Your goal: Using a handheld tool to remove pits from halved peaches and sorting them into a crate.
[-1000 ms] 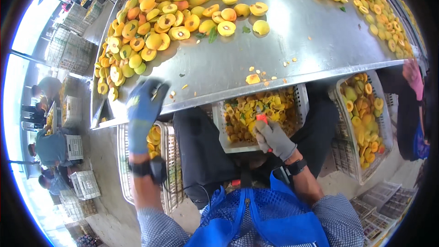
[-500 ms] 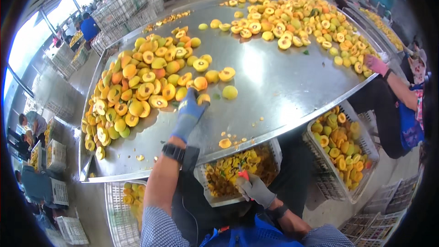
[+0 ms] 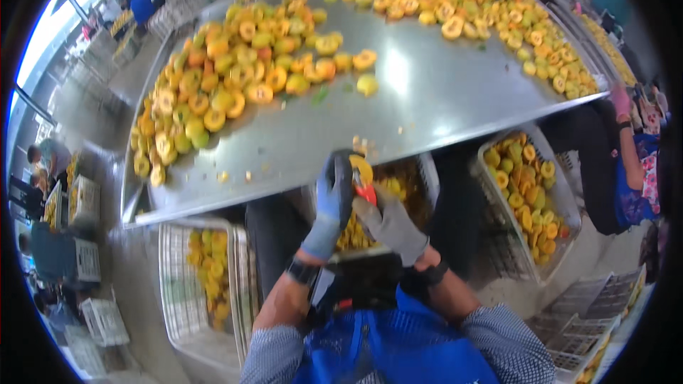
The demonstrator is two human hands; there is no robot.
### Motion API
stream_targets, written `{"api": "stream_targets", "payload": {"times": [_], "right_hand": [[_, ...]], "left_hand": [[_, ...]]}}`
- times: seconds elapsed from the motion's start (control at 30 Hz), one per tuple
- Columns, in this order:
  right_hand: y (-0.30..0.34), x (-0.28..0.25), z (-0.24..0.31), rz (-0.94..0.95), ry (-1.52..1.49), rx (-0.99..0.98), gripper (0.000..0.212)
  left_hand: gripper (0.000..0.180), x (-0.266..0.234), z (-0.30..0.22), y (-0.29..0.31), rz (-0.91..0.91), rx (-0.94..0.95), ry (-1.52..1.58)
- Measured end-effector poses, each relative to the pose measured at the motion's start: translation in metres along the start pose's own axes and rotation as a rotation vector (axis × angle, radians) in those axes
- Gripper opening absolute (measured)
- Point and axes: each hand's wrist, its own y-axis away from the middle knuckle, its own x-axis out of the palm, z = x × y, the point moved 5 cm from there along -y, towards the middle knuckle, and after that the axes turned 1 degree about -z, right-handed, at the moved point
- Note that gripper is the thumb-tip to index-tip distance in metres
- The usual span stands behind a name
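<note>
Silver sheet metal forms the broad table (image 3: 434, 96), beyond a white plastic slatted crate (image 3: 430, 176) between the knees. Over that crate the hands meet: the left hand in a blue-and-dark glove (image 3: 334, 195) points away from the body, and the right hand in a pale grey glove (image 3: 395, 226) angles inward. Left fingers grasp a yellow-orange fruit piece (image 3: 363, 168), at their right side; right fingers clench a small red-handled tool (image 3: 366, 193) just below it.

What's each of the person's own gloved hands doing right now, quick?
Left hand: closed, holding a yellow fruit piece.
Right hand: closed, holding a red tool against the fruit.
</note>
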Motion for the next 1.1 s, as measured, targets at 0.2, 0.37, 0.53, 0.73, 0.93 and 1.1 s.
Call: {"api": "stream_targets", "payload": {"times": [0.2, 0.37, 0.53, 0.73, 0.93, 1.1], "right_hand": [[0.007, 0.0, 0.002, -0.01, 0.211, -0.048, 0.033], [0.006, -0.001, 0.005, -0.061, 0.638, -0.108, 0.032], [0.009, 0.006, -0.006, -0.052, 0.747, -0.117, 0.031], [0.016, 0.009, -0.015, 0.0, 0.688, -0.102, 0.034], [0.023, 0.021, -0.029, 0.007, 0.395, 0.028, 0.034], [0.027, 0.022, -0.029, 0.033, 0.206, 0.177, 0.031]], "left_hand": [[0.059, -0.002, -0.008, 0.007, -0.067, -0.09, 0.127], [0.065, -0.009, -0.022, 0.017, -0.059, -0.081, 0.015], [0.064, -0.014, -0.016, 0.024, -0.074, -0.017, -0.119], [0.053, -0.013, -0.043, 0.018, 0.085, 0.081, -0.307], [0.047, -0.012, -0.045, 0.012, 0.265, 0.199, -0.757], [0.037, -0.003, -0.052, 0.022, 0.206, 0.263, -0.849]]}}
